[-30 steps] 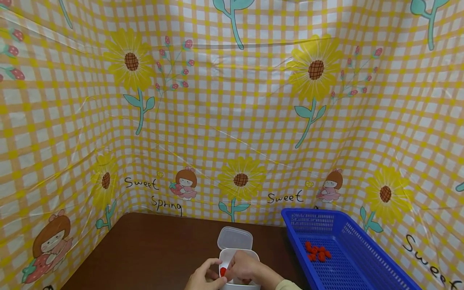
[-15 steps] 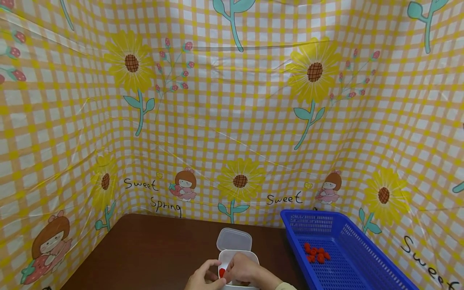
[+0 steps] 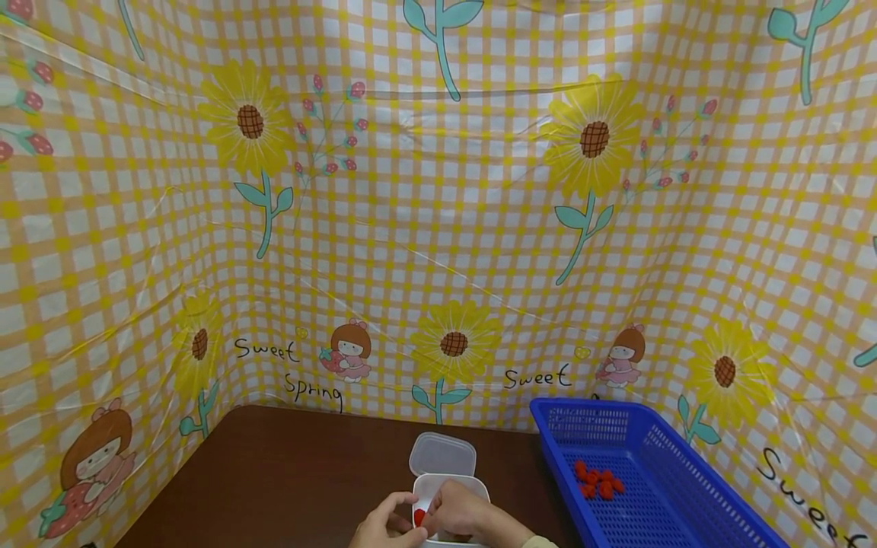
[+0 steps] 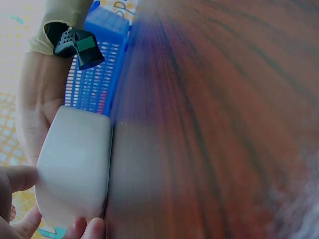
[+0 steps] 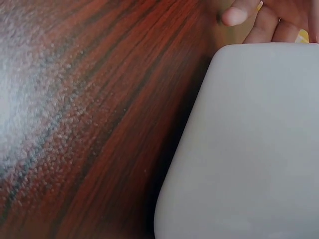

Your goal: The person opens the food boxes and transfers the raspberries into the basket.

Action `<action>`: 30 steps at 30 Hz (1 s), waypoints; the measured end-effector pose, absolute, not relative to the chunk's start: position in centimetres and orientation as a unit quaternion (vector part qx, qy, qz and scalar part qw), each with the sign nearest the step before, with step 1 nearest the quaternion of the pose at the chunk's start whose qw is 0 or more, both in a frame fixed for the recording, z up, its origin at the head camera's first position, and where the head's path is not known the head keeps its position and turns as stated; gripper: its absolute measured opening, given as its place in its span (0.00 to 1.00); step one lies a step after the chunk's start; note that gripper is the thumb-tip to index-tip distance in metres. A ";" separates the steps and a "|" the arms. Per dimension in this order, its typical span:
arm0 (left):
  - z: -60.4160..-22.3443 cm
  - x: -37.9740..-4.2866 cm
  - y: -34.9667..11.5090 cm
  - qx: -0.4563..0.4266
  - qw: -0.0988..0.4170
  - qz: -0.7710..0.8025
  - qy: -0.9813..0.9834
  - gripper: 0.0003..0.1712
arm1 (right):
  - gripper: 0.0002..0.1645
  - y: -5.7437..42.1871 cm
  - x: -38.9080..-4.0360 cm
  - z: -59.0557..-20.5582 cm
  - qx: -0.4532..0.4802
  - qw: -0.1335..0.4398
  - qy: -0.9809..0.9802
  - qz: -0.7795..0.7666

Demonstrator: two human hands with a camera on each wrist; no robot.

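A white plastic container (image 3: 432,482) stands at the table's near edge, its clear lid (image 3: 442,454) flipped back behind it. My left hand (image 3: 387,524) grips the container's left side, thumb bent over the rim. In the left wrist view its fingers (image 4: 20,178) press against the white wall. My right hand (image 3: 460,508) reaches down inside with bent fingers; its fingertips are hidden, so I cannot tell what they hold. Between the hands, a small red lump (image 3: 419,517) shows inside the left wall. The right wrist view is mostly filled by the container's outer wall (image 5: 249,139).
To the right stands a blue perforated plastic basket (image 3: 658,476) with several small red lumps (image 3: 597,479) near its left side. The dark brown table (image 3: 294,472) is backed by a yellow checked cloth (image 3: 438,228) with printed sunflowers.
The hands stay at the container, with only slight movement. The whole head view has shifted down a little.
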State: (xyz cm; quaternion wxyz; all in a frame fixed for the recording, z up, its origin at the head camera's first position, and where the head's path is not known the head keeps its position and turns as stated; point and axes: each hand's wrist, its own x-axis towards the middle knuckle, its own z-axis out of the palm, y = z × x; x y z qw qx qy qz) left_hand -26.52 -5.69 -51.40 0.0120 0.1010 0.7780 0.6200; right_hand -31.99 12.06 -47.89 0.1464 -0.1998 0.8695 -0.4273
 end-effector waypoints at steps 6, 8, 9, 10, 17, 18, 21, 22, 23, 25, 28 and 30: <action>-51.5 -26.5 -5.6 0.102 0.016 0.621 0.777 0.29 | 0.08 12.2 -31.8 -47.7 -0.200 0.151 0.869 -0.427; -51.4 -26.5 -5.6 0.101 0.014 0.622 0.776 0.29 | 0.08 12.2 -31.8 -47.5 -0.198 0.157 0.865 -0.434; -51.4 -26.5 -5.6 0.101 0.014 0.622 0.776 0.29 | 0.08 12.2 -31.8 -47.4 -0.197 0.161 0.861 -0.440; -51.4 -26.5 -5.5 0.100 0.014 0.622 0.776 0.29 | 0.07 12.2 -31.7 -47.3 -0.196 0.165 0.859 -0.444; -51.4 -26.5 -5.5 0.098 0.012 0.624 0.775 0.28 | 0.05 12.4 -31.9 -46.4 -0.184 0.185 0.860 -0.439; -51.4 -26.5 -5.5 0.097 0.011 0.623 0.776 0.28 | 0.05 12.4 -31.9 -46.2 -0.182 0.186 0.863 -0.433; -51.4 -26.4 -5.4 0.095 0.008 0.620 0.779 0.29 | 0.04 12.6 -32.0 -45.5 -0.180 0.192 0.865 -0.426; -51.4 -26.3 -5.4 0.093 0.008 0.620 0.779 0.29 | 0.04 12.7 -32.1 -45.3 -0.180 0.193 0.865 -0.426; -51.4 -26.3 -5.4 0.091 0.007 0.619 0.780 0.29 | 0.03 12.8 -32.1 -45.1 -0.180 0.197 0.860 -0.434; -51.4 -26.2 -5.3 0.090 0.004 0.618 0.781 0.29 | 0.02 13.0 -32.2 -44.7 -0.181 0.202 0.853 -0.447; -51.3 -26.2 -5.2 0.088 0.001 0.617 0.782 0.29 | 0.02 13.2 -32.3 -44.2 -0.182 0.200 0.848 -0.456; -51.2 -26.1 -5.2 0.089 -0.001 0.616 0.783 0.29 | 0.03 13.3 -32.4 -43.9 -0.180 0.200 0.847 -0.459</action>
